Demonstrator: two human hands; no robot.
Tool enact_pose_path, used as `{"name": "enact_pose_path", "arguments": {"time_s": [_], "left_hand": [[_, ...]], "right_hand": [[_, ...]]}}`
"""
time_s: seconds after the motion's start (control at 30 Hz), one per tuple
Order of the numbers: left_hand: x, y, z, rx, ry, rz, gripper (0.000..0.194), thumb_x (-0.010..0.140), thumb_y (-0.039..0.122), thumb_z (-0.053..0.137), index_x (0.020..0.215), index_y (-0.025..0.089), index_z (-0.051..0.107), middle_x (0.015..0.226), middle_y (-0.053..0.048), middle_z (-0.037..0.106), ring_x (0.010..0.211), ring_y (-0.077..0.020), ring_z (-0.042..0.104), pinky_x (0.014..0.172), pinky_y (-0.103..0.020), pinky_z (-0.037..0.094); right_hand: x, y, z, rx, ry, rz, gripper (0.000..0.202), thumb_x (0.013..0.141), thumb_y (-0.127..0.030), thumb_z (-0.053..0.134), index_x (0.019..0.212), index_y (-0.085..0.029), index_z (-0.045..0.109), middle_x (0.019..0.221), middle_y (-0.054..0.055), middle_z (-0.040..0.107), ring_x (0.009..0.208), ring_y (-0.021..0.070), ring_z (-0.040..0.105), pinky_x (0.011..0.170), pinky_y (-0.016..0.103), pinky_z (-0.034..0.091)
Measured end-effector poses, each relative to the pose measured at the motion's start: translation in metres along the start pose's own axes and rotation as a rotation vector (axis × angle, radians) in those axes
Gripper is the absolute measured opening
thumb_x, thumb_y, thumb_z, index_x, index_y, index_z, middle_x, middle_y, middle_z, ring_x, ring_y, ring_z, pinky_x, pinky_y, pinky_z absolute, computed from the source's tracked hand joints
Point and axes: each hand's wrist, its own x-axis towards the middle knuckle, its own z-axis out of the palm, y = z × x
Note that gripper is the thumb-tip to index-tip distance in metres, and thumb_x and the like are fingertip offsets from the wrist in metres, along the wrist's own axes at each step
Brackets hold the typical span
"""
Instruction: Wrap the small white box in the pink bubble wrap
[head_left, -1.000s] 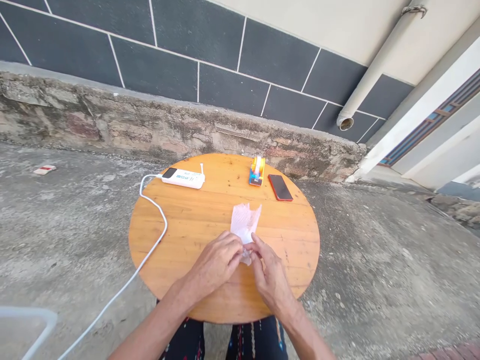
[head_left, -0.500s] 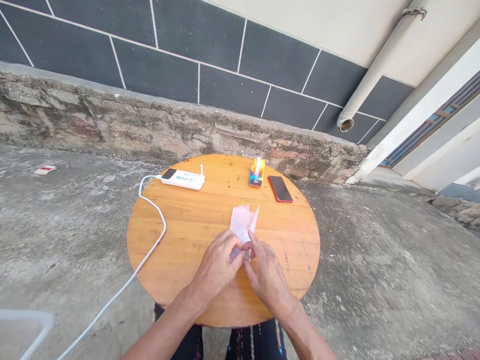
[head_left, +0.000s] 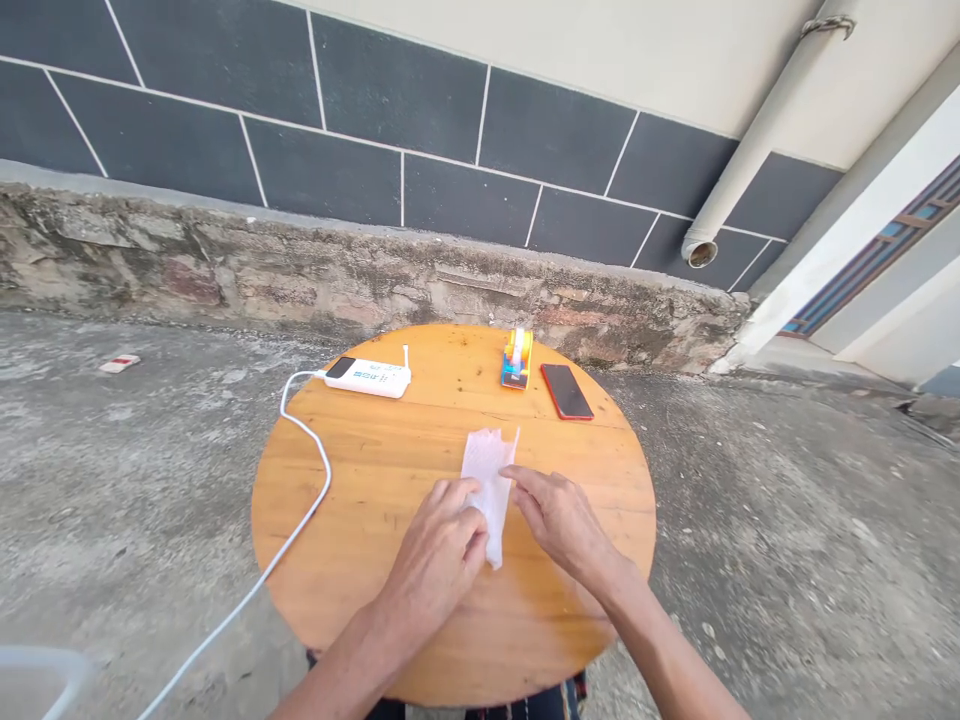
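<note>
A pale pink, finely textured sheet that looks like bubble wrap (head_left: 491,490) lies long and narrow near the middle of the round wooden table. Over its left edge my left hand (head_left: 442,535) is bent, its curled fingers and thumb pressing the sheet down. My right hand (head_left: 559,515) is at the opposite edge, index finger stretched out onto the sheet and thumb apart from it; the other fingers are folded under, partly hidden. Whether anything lies inside the sheet, I cannot tell.
On the wooden table (head_left: 360,560) stand a yellow and blue tape dispenser (head_left: 517,360), a red-edged phone (head_left: 567,391) and a white device (head_left: 369,377). Its white cable (head_left: 327,470) runs over the left edge. Behind is a stone-based wall (head_left: 360,270); a small red-white packet (head_left: 120,364) lies on the ground.
My hands have moved apart from their meeting place over the sheet, the right one going right. The sheet's near part now shows, lying flatter. The view has tilted slightly up.
</note>
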Motion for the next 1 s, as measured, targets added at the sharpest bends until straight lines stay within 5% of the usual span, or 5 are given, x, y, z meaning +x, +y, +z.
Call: {"name": "enact_pose_path", "arguments": {"time_s": [0.17,0.47,0.77,1.0], "left_hand": [[0.005,-0.003,-0.002,0.003,-0.108,0.015,0.020,0.077,0.002,0.051,0.066,0.018,0.057,0.105,-0.004,0.062,0.094,-0.0214,0.054,0.078,-0.035,0.048],[0.012,-0.003,-0.006,-0.054,-0.212,0.019,0.021,0.076,0.000,0.048,0.066,0.018,0.054,0.091,-0.003,0.062,0.090,-0.0197,0.054,0.076,-0.032,0.047],[0.010,-0.005,-0.006,-0.068,-0.199,0.007,0.019,0.077,0.003,0.049,0.067,0.018,0.052,0.090,-0.002,0.061,0.089,-0.0191,0.055,0.076,-0.032,0.047],[0.006,-0.009,-0.001,-0.083,-0.127,0.039,0.018,0.077,0.004,0.049,0.066,0.018,0.053,0.112,-0.004,0.057,0.096,-0.0191,0.055,0.079,-0.032,0.047]], "right_hand": [[0.017,0.002,0.002,-0.243,-0.095,-0.076,0.028,0.087,-0.008,0.047,0.104,-0.023,0.064,0.068,0.001,0.069,0.056,0.0176,0.057,0.055,0.026,0.032],[0.013,0.006,0.008,-0.151,-0.015,-0.189,0.024,0.090,-0.007,0.041,0.086,-0.020,0.061,0.067,0.000,0.064,0.060,0.0139,0.054,0.066,0.027,0.031],[0.042,-0.003,0.007,-0.204,-0.210,-0.295,0.025,0.084,-0.002,0.049,0.066,-0.019,0.053,0.057,-0.004,0.058,0.050,0.0096,0.043,0.062,0.027,0.026],[0.051,0.003,0.014,-0.147,-0.295,-0.330,0.019,0.081,-0.005,0.053,0.068,-0.019,0.056,0.060,-0.005,0.061,0.051,0.0096,0.045,0.061,0.026,0.027]]}}
